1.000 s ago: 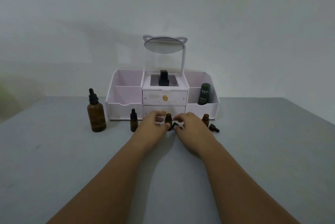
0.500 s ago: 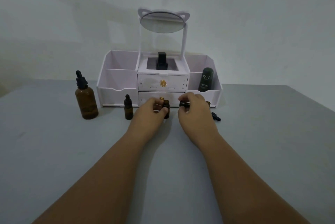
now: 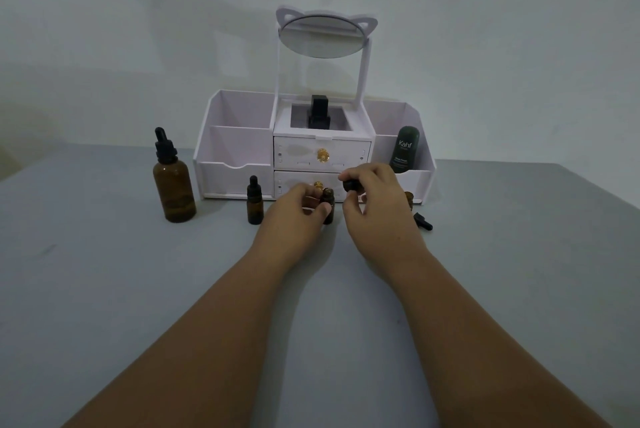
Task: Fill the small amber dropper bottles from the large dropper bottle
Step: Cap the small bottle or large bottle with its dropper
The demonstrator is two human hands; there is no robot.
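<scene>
Lifted off since a second ago, the cap [image 3: 350, 184] is pinched in the right hand [image 3: 377, 209] just beside the open small bottle [image 3: 328, 209], which is gripped upright on the table [image 3: 104, 289] by the left hand [image 3: 294, 218]. Well left, the large bottle [image 3: 174, 185] is stood capped. "Kahf" is read on a tube [image 3: 404, 150] in the organiser [image 3: 235, 150].

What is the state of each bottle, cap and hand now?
Large amber glass dropper bottle: upright, capped.
Left small amber bottle: upright, capped.
Middle small amber bottle: uncapped, held by left hand.
Black dropper cap: pinched by right hand.
Right small amber bottle: half hidden, seems uncapped.
Loose black cap: lying on table.
</scene>
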